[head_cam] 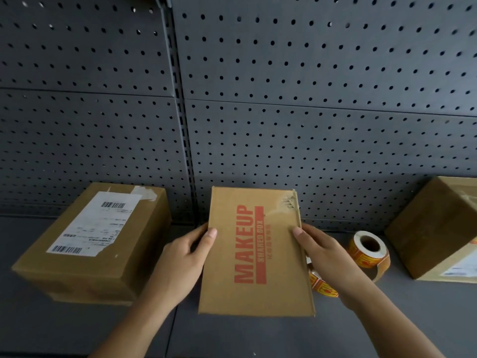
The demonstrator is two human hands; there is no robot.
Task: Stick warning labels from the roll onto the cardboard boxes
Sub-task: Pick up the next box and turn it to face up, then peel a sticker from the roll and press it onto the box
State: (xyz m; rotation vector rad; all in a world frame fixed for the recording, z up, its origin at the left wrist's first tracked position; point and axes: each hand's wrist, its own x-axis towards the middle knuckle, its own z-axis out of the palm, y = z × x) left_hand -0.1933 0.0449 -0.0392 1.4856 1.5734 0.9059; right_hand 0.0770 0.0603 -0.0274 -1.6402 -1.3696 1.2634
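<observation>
Left hand (180, 257) and right hand (325, 254) clamp the MAKEUP box (280, 275) by its sides, label roll (369, 252) just beside it

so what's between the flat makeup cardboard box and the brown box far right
Head view: the roll of orange warning labels on the grey shelf, its loose strip trailing past the right hand holding the MAKEUP box.

Dim in here: a flat, cool light falls from overhead, leaving the left box (85, 244) brighter on top than on its front. A soft shadow pools beneath it on the shelf (232, 337). The pegboard (309, 99) bows toward the picture's edges. Print on the shipping label (95, 223) is smeared, the red lettering on the middle box (281, 267) sharper.
</observation>
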